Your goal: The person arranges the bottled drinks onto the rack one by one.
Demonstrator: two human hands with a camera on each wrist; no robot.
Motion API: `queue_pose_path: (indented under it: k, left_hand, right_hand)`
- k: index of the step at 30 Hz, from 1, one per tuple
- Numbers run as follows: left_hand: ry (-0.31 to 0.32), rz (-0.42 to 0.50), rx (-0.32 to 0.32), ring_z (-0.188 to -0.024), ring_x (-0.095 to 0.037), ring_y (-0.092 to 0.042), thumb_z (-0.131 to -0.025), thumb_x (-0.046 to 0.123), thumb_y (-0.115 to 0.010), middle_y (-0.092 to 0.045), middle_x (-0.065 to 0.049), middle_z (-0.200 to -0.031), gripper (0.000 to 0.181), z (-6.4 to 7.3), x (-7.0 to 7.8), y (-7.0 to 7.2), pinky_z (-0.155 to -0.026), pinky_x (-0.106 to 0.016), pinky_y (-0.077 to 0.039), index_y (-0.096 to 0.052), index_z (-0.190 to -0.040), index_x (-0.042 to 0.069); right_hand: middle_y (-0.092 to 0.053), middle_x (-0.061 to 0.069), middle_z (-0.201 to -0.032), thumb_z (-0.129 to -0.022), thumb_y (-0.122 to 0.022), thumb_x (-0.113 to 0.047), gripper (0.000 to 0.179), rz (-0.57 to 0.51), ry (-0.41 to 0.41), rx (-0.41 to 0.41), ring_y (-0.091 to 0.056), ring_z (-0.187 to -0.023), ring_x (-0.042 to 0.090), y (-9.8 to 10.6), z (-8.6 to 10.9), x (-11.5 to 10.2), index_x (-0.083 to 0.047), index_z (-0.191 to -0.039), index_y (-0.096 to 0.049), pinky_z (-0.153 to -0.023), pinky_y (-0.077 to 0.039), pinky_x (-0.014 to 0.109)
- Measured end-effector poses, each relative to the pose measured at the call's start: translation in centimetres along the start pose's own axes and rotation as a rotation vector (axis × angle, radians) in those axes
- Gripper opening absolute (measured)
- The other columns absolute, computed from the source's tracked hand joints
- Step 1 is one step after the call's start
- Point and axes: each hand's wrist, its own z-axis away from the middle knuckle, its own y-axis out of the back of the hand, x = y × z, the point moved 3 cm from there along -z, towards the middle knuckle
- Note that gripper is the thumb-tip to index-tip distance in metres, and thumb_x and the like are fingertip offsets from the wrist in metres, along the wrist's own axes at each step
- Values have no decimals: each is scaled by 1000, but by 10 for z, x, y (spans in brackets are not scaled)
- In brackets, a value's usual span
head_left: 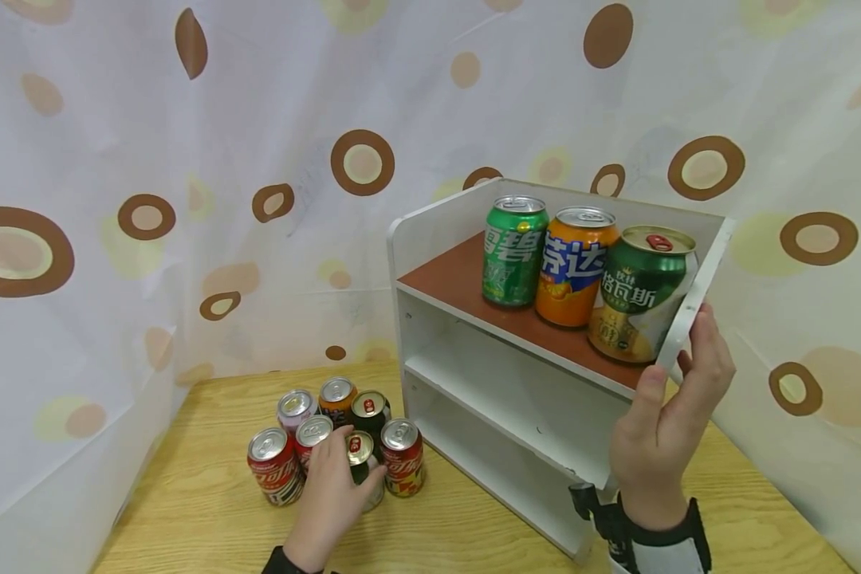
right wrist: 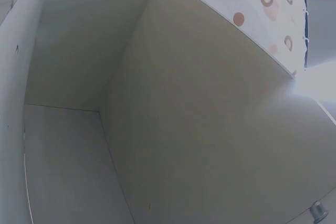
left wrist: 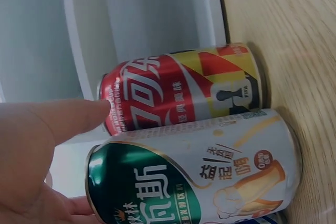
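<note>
Standing upright btwn L fingers (head_left: 336, 448): green-wht can (left wrist: 210, 169).

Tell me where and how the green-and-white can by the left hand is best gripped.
Probably round the upper body just below the rim, coming from above and the near side, with thumb and fingers opposed. The green-and-white can stands upright and round, the red can stands close on its right, and no can stands in front.
</note>
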Motion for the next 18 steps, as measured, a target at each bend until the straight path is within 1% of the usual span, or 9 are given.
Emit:
queue_pose_path:
  k: [3, 7, 11, 15, 18]
  left_hand:
    - [-24, -34, 16, -131, -45, -49, -81, 20, -88, -55, -29, -137, 77, 0, -1, -2, -108, -60, -45, -48, -139, -9]
    - [-81, -77, 39, -130, -45, -48, -77, 11, -89, -55, -28, -138, 77, 1, -4, -5, -108, -58, -46, -48, -139, -10]
    - [-126, -87, 54, -130, -44, -48, -76, 2, -87, -55, -27, -137, 74, 1, -8, -6, -108, -58, -46, -49, -138, -9]
    - [-147, -81, 54, -128, -42, -49, -72, -1, -90, -55, -26, -134, 75, 2, -9, -6, -107, -56, -47, -50, -135, -7]
    - [-148, -75, 45, -128, -41, -49, -71, -1, -92, -55, -25, -133, 76, 2, -9, -6, -107, -55, -47, -50, -134, -6]
  right_hand:
    - [-43, 20, -149, -107, -43, -22, 50, 1, 1, 2, -39, -138, 26, 0, 0, 0, 17, -139, -39, -108, -33, 28]
    - [-43, 20, -149, -107, -43, -21, 50, -2, 0, 3, -39, -137, 26, 0, 0, 0, 17, -139, -39, -108, -33, 28]
    - [-43, 20, -149, -106, -43, -19, 49, -4, -2, 4, -39, -137, 26, 0, 1, 0, 17, -139, -39, -108, -33, 28]
    - [-43, 19, -148, -106, -43, -19, 49, -7, -2, 9, -39, -136, 25, 0, 0, 0, 17, -139, -39, -107, -32, 28]
    - [-44, 19, -148, -106, -43, -19, 49, -6, -4, 9, -39, -136, 25, -1, 0, -1, 17, -139, -39, -107, -32, 28]
